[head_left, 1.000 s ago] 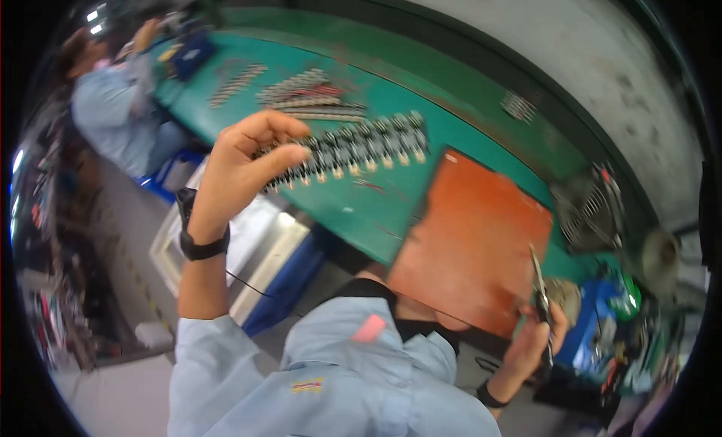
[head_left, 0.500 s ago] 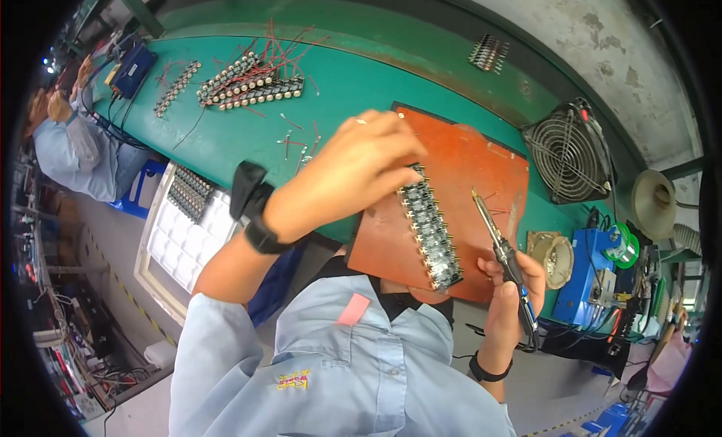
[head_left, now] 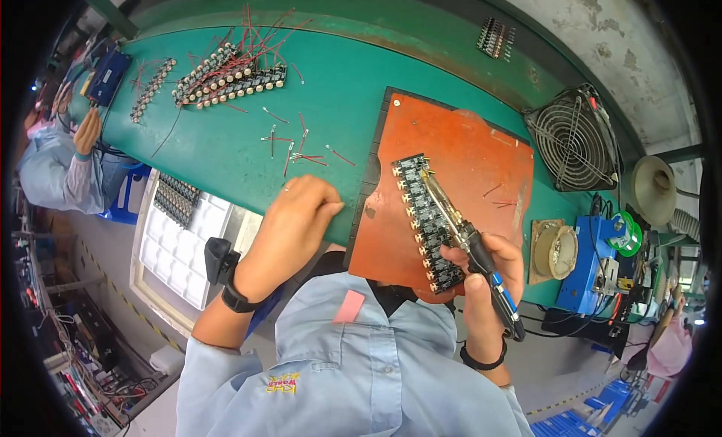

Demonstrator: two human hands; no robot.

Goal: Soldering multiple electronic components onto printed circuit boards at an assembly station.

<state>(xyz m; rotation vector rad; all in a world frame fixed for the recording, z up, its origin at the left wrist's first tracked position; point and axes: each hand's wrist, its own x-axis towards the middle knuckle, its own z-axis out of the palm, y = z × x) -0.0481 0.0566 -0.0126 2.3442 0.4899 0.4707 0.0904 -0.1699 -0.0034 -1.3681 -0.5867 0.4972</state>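
Note:
My right hand [head_left: 492, 275] is closed round a soldering iron [head_left: 481, 258] with a black and blue handle. The iron's tip is over the far end of a black circuit board panel [head_left: 425, 215], which has a row of small white parts along its left side. This panel lies at a slant on an orange-red work mat [head_left: 466, 147], its near end partly behind my right fingers. Left of the mat, low over the green table, my left hand [head_left: 297, 219] has its fingers curled in; its fingertips are hidden. Short red wires [head_left: 289, 140] lie scattered beyond it.
Finished-looking boards with red wires [head_left: 233, 80] are heaped at the far left. A fan [head_left: 575, 140], a solder spool [head_left: 624, 234], a blue device [head_left: 579, 260] and a round cream-coloured holder [head_left: 555, 253] stand right. A white tray [head_left: 180, 249] sits left; beyond it, another person [head_left: 64, 170].
My left hand has left the board panel and moved left, off the mat. My right hand has brought the soldering iron left, its tip now over the panel's far end.

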